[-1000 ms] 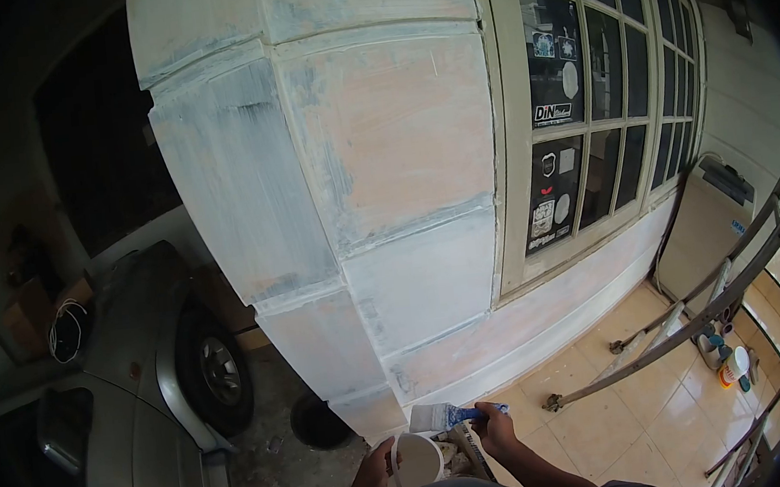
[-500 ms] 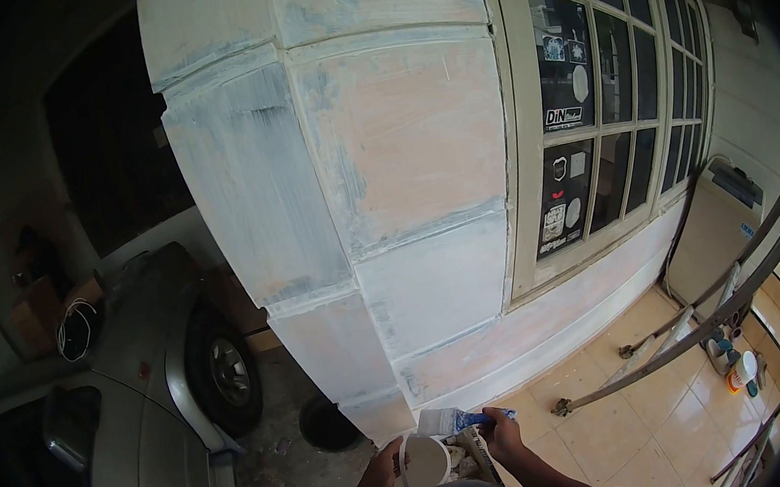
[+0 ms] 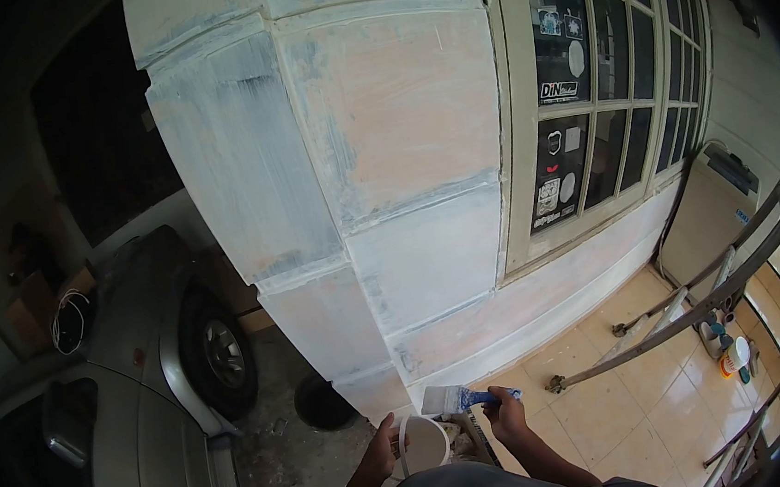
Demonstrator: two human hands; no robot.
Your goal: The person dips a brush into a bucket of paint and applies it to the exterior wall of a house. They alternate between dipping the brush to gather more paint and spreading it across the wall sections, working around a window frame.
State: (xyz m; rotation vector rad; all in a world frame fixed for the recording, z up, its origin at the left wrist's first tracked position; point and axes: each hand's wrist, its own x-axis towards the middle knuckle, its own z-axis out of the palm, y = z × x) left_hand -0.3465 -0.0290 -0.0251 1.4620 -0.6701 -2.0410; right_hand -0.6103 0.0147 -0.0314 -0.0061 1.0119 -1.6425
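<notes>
My left hand (image 3: 388,441) is closed on the near side of a white paint bucket (image 3: 425,445), with fingers at its rim. Pale paint shows inside, and the bucket's lower part is hidden by my body. In my right hand (image 3: 506,412) is a paintbrush (image 3: 464,399), gripped by its blue handle, which is smeared with white. Its wide pale bristles point left, above the bucket's rim. Just beyond stands a block-patterned wall (image 3: 429,268), coated in patchy white over peach and grey-blue.
A ladder (image 3: 694,324) leans in from the right over the tiled floor (image 3: 609,410). Behind it are an orange-and-white tub (image 3: 735,357) and shoes. A paned window (image 3: 591,105) adjoins the wall. At left are a parked car (image 3: 140,358) and a dark bucket (image 3: 325,402).
The wall and window sit slightly higher in view. The brush has moved a little up and right, relative to the bucket; both hands keep their holds.
</notes>
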